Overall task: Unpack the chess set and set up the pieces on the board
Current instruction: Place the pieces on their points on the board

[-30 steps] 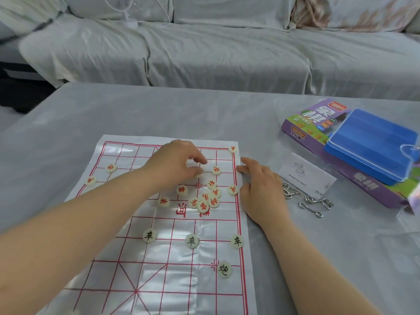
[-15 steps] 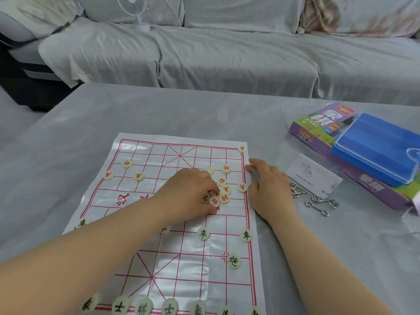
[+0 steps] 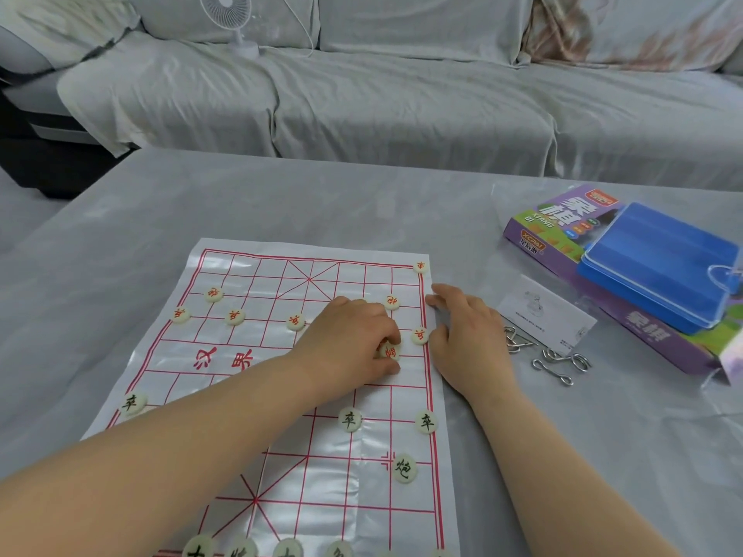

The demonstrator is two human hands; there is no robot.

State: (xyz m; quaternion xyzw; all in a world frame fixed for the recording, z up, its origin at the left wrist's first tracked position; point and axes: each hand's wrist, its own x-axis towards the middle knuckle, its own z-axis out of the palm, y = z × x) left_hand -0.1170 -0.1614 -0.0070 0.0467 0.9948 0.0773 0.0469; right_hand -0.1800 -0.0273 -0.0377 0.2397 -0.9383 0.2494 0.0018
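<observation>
A white plastic board sheet with red grid lines lies flat on the table. Cream round pieces sit on it: red-lettered ones across the far half, black-lettered ones across the near half and along the near edge. My left hand lies over the right middle of the sheet, fingers curled around a red-lettered piece near the river line; other pieces may be hidden under it. My right hand rests palm down on the sheet's right edge, fingers spread, next to another red piece.
To the right lie a purple game box with a blue plastic case on it, a white card and metal wire puzzles. A grey covered sofa with a small white fan stands behind the table.
My left hand came back from the far side of the board to the cluster of red pieces and closed on one. The view tilted down. My right hand stayed at the sheet's edge.
</observation>
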